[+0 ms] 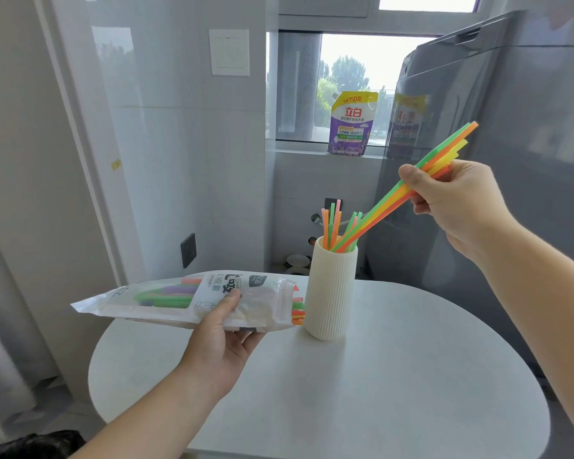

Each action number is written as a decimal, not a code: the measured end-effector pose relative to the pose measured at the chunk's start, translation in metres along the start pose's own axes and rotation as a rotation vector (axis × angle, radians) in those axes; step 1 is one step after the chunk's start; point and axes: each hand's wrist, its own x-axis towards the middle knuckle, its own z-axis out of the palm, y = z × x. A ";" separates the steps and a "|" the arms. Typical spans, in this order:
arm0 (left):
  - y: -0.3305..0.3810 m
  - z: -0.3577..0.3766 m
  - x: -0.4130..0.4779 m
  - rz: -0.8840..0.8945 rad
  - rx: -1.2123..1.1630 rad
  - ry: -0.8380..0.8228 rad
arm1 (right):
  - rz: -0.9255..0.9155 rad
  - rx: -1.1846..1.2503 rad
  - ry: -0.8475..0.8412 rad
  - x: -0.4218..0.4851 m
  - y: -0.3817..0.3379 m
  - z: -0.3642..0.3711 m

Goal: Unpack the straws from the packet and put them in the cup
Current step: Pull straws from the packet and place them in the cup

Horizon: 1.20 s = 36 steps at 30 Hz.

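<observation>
The right hand [451,200] is raised above and to the right of the cup [330,293], its thumb and curled fingers pinching a small bundle of straws [378,211], green, orange and yellow. The bundle slants down to the left. Its upper ends fan out past the hand towards a tall grey appliance [511,127], and its lower ends are already inside the cup's mouth. The cup is a cream, ribbed, tall cylinder standing upright on the round white table [395,376], near its far edge. A few other straws [332,223], pink, orange and green, stand in it, leaning against the rim. Just left of the cup, the left hand [226,332] holds the packet [186,299] from below, palm up, with the thumb pressed on top and the fingers curled under it. The packet is a long translucent bag with printed lettering, held roughly level above the table's left edge. Its open mouth points at the cup and comes very close to the cup's wall; whether it touches cannot be told. More straws lie inside it, green, purple and orange showing through the plastic, and their ends [298,314] poke out of the mouth. On the windowsill behind sits a purple and yellow detergent pouch [352,124]. A dark wall socket [188,250] is on the tiled wall to the left.
</observation>
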 end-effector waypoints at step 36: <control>-0.003 0.003 -0.003 -0.013 0.043 -0.060 | -0.083 -0.253 -0.078 -0.060 0.055 0.047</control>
